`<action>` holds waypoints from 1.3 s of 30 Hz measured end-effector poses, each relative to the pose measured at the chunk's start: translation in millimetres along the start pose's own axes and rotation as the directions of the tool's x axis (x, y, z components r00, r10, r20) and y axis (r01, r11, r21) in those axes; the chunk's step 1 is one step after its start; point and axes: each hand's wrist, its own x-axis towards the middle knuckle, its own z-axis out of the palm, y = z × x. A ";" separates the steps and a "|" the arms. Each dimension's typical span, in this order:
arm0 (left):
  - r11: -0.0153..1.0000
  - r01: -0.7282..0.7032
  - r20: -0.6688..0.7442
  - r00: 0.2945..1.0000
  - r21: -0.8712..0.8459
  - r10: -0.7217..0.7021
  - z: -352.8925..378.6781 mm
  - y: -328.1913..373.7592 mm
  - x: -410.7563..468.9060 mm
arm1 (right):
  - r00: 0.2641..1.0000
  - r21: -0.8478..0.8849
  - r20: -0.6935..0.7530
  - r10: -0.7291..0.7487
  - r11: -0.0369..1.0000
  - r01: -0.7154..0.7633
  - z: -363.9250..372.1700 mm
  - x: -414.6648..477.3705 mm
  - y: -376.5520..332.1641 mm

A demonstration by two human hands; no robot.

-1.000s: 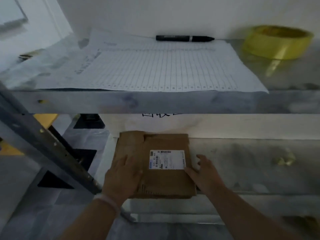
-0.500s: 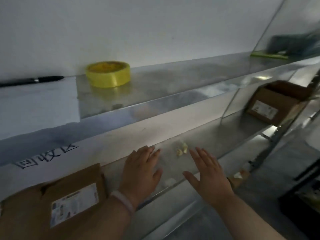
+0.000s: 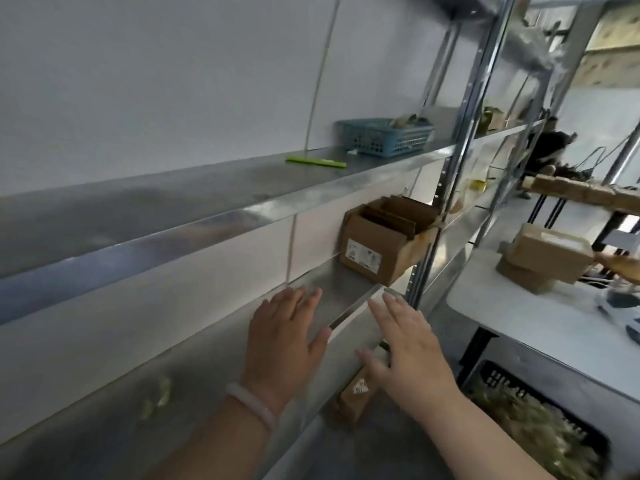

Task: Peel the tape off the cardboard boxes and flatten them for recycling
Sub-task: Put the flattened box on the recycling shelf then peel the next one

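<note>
**Head view along a steel shelving bay.** All positions are given relative to the steel upright [image 3: 476,98].

- **Far left of the upright:** pale crumpled scraps [image 3: 157,396], possibly tape, lie on the lower shelf [image 3: 214,368].
- **Nearer the upright:** the left hand [image 3: 280,337] is held flat over that shelf, fingers straight and slightly spread, holding nothing.
- **Left of the upright, higher up:** a green pen [image 3: 316,162] and a blue basket [image 3: 384,137] sit on the upper shelf.
- **Just left of the upright, on the lower shelf:** the open cardboard box [image 3: 372,249] stands with its flaps up. It has a printed label on its near wall and what look like cardboard pieces inside.
- **Just left of the upright's lower end:** the right hand [image 3: 412,348] is likewise flat, wide and empty. Whether either palm touches the shelf's front lip cannot be told. A small labelled carton [image 3: 355,393] shows beneath this hand, below the shelf.
- **Right of the upright:** a white table [image 3: 519,317] bears stacked brown boxes [image 3: 543,258].

**Judgement.** The open box should be light, with stiff corrugated walls but loose flaps that fold under load. It is best taken low down by two opposite side walls, one hand on each, not by the flaps. Its contents may shift if it is tipped.
</note>
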 end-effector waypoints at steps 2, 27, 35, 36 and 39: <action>0.999 -0.030 0.018 0.999 -0.025 0.030 22.9 17.3 22.3 | 0.998 0.006 -0.016 0.052 0.999 -0.052 -5.1 10.8 31.6; 0.966 0.046 0.271 0.962 -0.253 0.025 273.0 29.2 291.3 | 0.897 0.242 0.222 0.382 0.870 -0.430 83.9 263.6 275.0; 0.939 0.225 0.233 0.958 -0.259 -0.165 313.2 46.4 329.0 | 0.914 0.407 0.349 0.207 0.845 -0.346 106.0 313.7 327.8; 0.938 0.243 0.225 0.956 -0.246 -0.189 317.5 48.7 331.6 | 0.925 0.434 0.335 0.180 0.842 -0.321 108.0 315.8 333.4; 0.930 0.301 0.185 0.947 -0.211 -0.265 330.0 53.7 333.2 | 0.956 0.398 0.290 0.046 0.903 -0.164 116.6 322.5 347.8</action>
